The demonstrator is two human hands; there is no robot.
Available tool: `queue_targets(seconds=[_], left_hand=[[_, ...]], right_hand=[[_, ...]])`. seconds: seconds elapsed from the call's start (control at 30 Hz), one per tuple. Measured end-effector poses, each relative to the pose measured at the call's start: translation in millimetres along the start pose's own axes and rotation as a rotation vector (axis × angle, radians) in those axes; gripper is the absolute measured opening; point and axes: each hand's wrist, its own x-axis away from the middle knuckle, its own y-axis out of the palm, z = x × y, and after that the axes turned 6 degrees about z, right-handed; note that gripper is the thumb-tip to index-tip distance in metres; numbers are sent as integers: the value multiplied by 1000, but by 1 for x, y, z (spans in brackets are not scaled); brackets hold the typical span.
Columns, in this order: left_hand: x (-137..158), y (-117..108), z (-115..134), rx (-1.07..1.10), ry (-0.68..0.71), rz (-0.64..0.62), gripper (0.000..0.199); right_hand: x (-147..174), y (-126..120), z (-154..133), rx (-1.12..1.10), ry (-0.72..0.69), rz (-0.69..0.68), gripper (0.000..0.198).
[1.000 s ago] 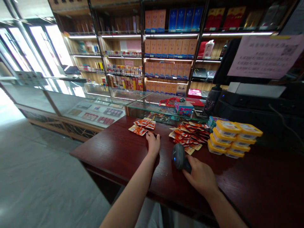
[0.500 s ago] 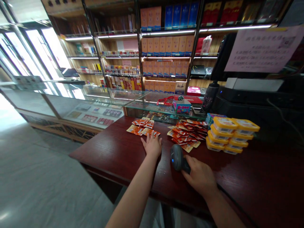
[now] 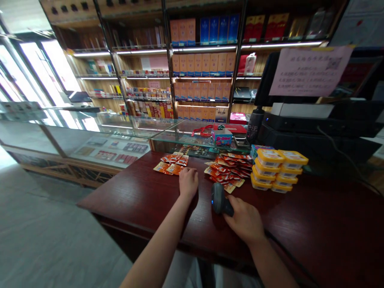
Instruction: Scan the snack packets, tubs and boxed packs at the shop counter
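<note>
My right hand [image 3: 244,220] grips a dark handheld barcode scanner [image 3: 220,198] just above the table, its blue light showing and a cable trailing to the right. My left hand [image 3: 188,184] has its fingers curled at the right edge of a small group of orange snack packets [image 3: 171,164]. Whether anything is inside those fingers is hidden. A larger heap of similar orange packets [image 3: 229,170] lies between the small group and the stacked tubs, beyond the scanner. Yellow-lidded plastic tubs [image 3: 267,170] stand in two stacks to the right of the heap.
The dark red table [image 3: 120,188] meets a glass display counter [image 3: 168,138] at its far side. A small colourful box [image 3: 222,137] and a red lanyard [image 3: 203,130] rest on the glass. At right stands a monitor with a pink notice [image 3: 309,72]. Shelves of boxes line the wall.
My left hand has gone from spread fingers resting at the packets to curled fingers. My right hand keeps hold of the barcode scanner. The whole view has shifted slightly.
</note>
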Motion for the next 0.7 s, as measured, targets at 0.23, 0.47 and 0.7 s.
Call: queue_targets(seconds=[0.23, 0.47, 0.7], left_hand=[[-15, 41, 30, 337, -473, -271, 16], [-34, 66, 51, 321, -661, -268, 25], [-31, 51, 42, 372, -693, -248, 13]], right_hand=[[-3, 0, -1, 5, 36, -31, 33], [0, -1, 0, -11, 17, 13, 33], [-1, -2, 1, -35, 29, 17, 29]])
